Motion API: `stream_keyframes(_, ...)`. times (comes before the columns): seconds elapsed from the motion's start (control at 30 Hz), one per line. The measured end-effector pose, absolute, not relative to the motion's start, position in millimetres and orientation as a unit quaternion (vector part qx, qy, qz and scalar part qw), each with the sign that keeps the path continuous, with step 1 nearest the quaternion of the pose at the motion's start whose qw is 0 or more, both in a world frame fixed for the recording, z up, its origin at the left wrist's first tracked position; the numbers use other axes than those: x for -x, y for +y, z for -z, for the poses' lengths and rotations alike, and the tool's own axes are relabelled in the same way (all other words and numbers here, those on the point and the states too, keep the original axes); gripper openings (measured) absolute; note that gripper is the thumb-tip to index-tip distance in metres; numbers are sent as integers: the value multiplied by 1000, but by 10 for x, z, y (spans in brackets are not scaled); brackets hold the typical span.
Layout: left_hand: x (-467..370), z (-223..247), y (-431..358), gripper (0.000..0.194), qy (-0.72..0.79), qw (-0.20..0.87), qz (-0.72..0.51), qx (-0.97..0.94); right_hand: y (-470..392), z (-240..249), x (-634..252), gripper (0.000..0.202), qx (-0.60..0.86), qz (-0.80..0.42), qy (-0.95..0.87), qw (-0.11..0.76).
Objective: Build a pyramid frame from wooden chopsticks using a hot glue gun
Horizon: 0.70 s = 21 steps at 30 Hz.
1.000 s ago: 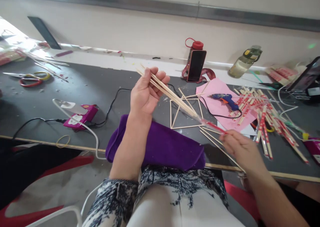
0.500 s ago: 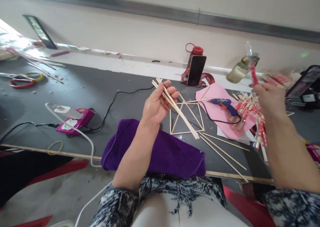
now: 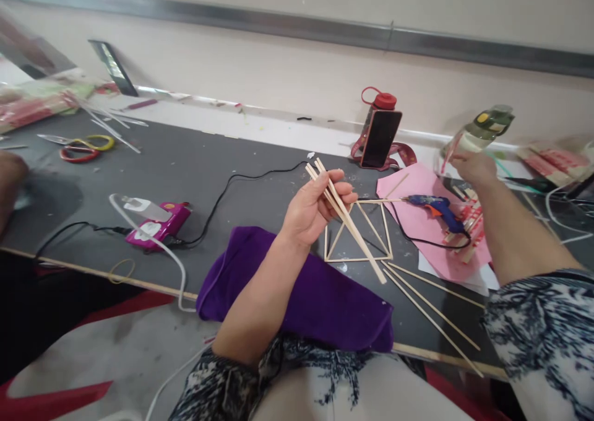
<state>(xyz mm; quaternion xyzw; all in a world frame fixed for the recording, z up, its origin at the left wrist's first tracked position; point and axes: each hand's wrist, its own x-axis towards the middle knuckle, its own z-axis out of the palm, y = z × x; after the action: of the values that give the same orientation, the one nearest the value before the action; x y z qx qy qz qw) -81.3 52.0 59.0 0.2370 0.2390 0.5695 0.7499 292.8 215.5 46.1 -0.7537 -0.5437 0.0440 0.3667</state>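
Observation:
My left hand (image 3: 315,207) is closed around several thin wooden chopsticks (image 3: 355,232), held slanting above the table. Behind and below them lies a frame of glued sticks (image 3: 359,259), with crossed pieces inside its square outline. My right hand (image 3: 476,168) reaches toward the back right, closed on a clear and red plastic wrapper (image 3: 450,150), which is blurred. It is close to a green-lidded bottle (image 3: 482,130). A blue glue gun (image 3: 436,210) rests on pink paper (image 3: 417,257), beside red-and-white paper sleeves (image 3: 473,223). Loose sticks (image 3: 431,303) lie near the front edge.
A purple cloth (image 3: 343,309) lies along the front edge. To the left are a magenta power socket (image 3: 160,226) with cables and a pair of scissors (image 3: 83,148). A red-capped bottle (image 3: 385,101) stands behind a phone (image 3: 381,139). Another person's hand (image 3: 9,182) shows at far left.
My right hand has come down and forward with the wrapper, beside the green-lidded bottle. My left hand keeps its hold on the chopsticks. The view has shifted left, and another person's hand has appeared.

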Motion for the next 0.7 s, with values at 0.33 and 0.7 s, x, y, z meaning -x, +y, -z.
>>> stream_keyframes(0.33,748,-666,374,26,245,705,-607,-274,595,-1016,-1940,33,567,-161,-666,456)
stream_keyframes(0.7,471,-624,141,31,228,711,-588,-312,-553,-346,-1327,26,541,-332,-701,324)
